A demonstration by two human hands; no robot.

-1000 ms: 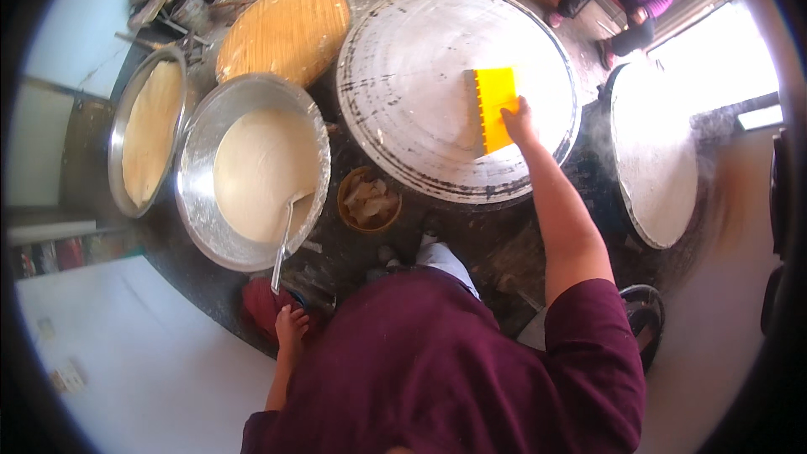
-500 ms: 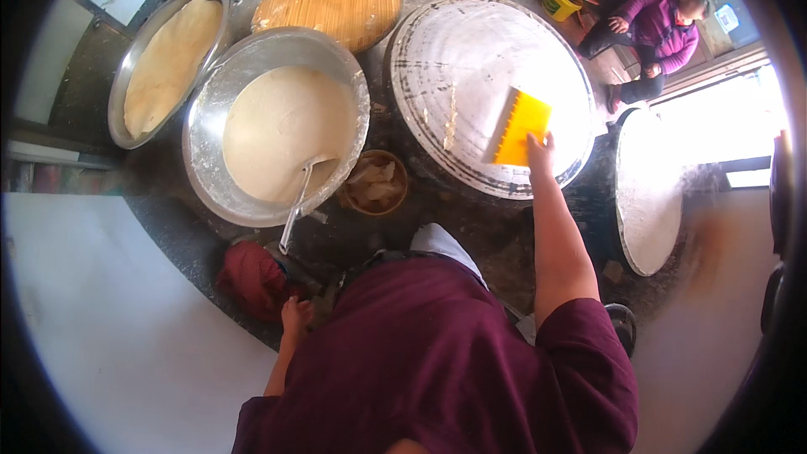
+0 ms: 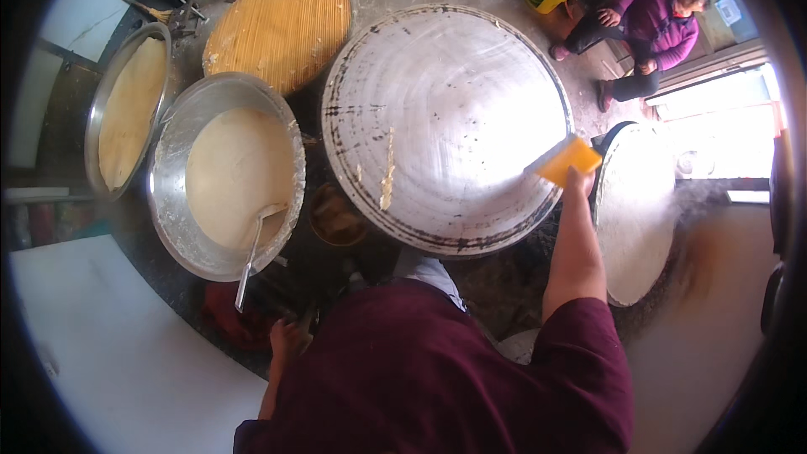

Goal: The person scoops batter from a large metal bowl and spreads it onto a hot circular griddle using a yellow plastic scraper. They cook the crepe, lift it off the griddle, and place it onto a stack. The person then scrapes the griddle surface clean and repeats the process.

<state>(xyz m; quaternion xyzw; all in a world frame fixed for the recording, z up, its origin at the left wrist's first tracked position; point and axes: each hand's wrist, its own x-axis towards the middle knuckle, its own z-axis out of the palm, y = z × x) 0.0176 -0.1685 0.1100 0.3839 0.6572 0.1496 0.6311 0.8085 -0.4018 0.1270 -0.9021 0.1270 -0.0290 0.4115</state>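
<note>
My right hand [image 3: 578,182] grips a yellow scraper [image 3: 568,161], slightly blurred, at the right rim of a large round griddle [image 3: 445,134]. The griddle's pale surface carries dark marks around its rim, and a few strips of dried batter [image 3: 387,176] lie toward its left. Low on the left hangs my left hand [image 3: 287,338], its fingers loosely bent with nothing visible in them, beside a dim red cloth [image 3: 231,319]. A wide metal basin [image 3: 164,202] of creamy batter [image 3: 235,168] stands left of the griddle. A ladle [image 3: 252,256] leans over the basin's near rim.
A round slatted wooden board [image 3: 282,29] lies beyond the basin. Farther left is a metal tub [image 3: 94,139] of pale dough. A second round pale surface [image 3: 635,210] stands at the right. A small bowl [image 3: 336,214] sits between basin and griddle. A person in purple [image 3: 643,25] sits beyond.
My right hand has drawn the scraper rightward and nearer, from over the griddle to its right rim. The view has shifted, so the griddle and basin appear farther left and lower.
</note>
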